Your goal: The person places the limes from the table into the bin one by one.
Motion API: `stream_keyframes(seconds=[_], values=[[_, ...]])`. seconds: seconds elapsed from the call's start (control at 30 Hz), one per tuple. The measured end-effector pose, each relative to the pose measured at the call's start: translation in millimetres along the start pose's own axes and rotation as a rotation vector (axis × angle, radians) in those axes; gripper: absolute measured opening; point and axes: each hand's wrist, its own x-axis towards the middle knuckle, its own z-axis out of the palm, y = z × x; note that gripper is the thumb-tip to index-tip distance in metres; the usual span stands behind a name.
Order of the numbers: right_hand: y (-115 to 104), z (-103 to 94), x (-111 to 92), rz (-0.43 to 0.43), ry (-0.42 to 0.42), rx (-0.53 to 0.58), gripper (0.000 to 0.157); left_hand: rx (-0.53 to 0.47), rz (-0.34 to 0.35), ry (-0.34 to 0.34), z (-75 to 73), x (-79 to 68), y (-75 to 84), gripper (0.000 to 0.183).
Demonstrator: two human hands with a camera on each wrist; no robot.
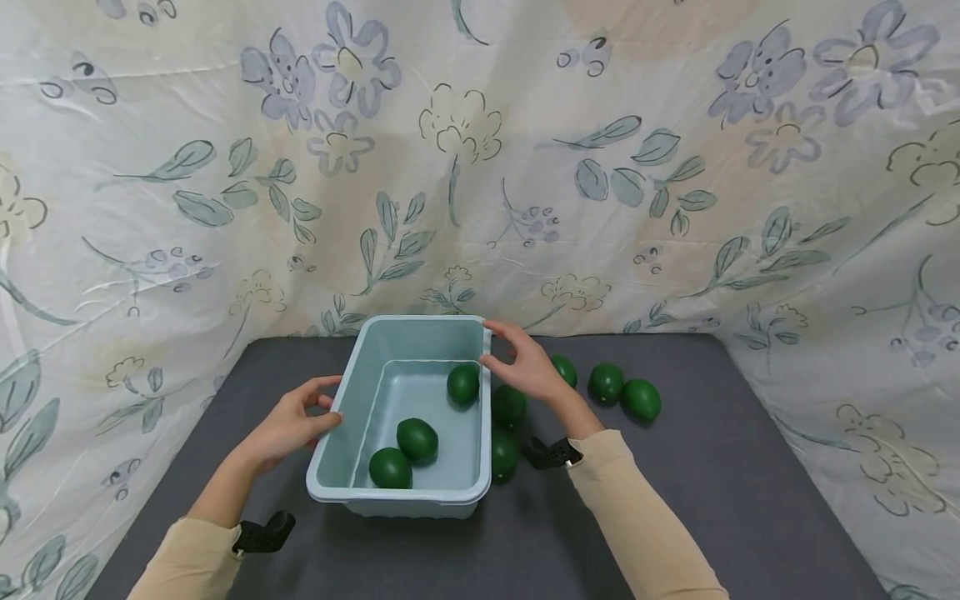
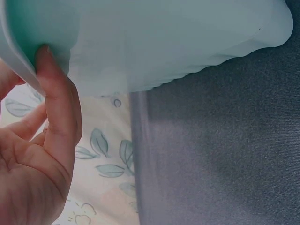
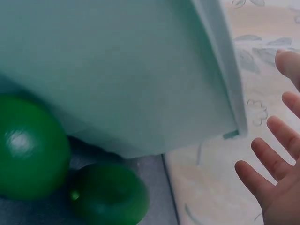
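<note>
Overall, flowered cloth point(image 1: 517, 179) beyond left grip point(image 1: 296, 422) and right grip point(image 1: 528, 365); dark desk point(image 1: 675, 508) beneath both. Pale blue tub point(image 1: 405, 495) between them, long axis running forward. Left grip looks nearer, fingers bent at tub's left side; holding or just touching, can't tell. Right grip, fingers spread, holds nothing, just off tub. Three green fruits point(image 1: 417, 440) inside, right of left grip; more on desk, near right grip.

Pale blue bin point(image 1: 427, 396), green fruits point(image 1: 417, 440), floral cloth point(image 1: 465, 242)
</note>
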Motion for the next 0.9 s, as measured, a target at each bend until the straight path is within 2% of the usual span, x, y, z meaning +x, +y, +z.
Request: stream_keyframes(seconds=[0.2,0.63,0.9], values=[[19,1.8,-10,0.016,-0.004,0.014,0.056,-0.001,-0.001,-0.005,-0.2,-0.1,1.0,0.063],[52,12.7,-29,0.109,-0.021,-0.02,0.06,-0.006,-0.011,-0.005,-0.8,0.9,0.7,0.064],[67,20.2,-39,0.131,-0.069,-0.041,0.064,-0.008,-0.012,-0.009,-0.9,0.3,1.8,0.064]])
